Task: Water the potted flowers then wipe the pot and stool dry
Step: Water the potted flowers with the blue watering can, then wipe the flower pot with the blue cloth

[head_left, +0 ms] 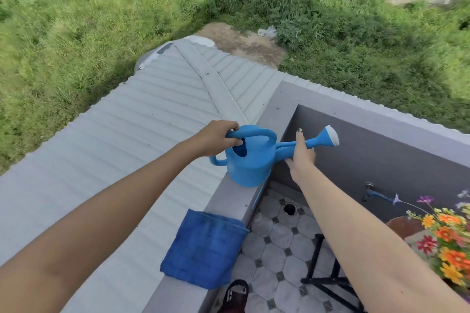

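A blue watering can (250, 162) rests on the grey parapet ledge (229, 201), its spout with a white rose pointing right. My left hand (216, 140) is closed around the can's top handle. My right hand (301, 157) holds the spout from below, thumb up against it. A folded blue cloth (203, 249) lies on the ledge nearer to me. At the right edge stand the potted flowers (447, 244), orange, red and purple. The stool's round brown top (403, 226) and black legs (323, 274) show beneath them; the pot itself is hidden.
Beyond the ledge lies a corrugated grey roof (142, 119) and tall grass. A blue tap (373, 192) sticks out of the dark wall. The tiled floor (279, 236) has a drain hole (290, 209). A dark sandal (235, 295) shows at the bottom.
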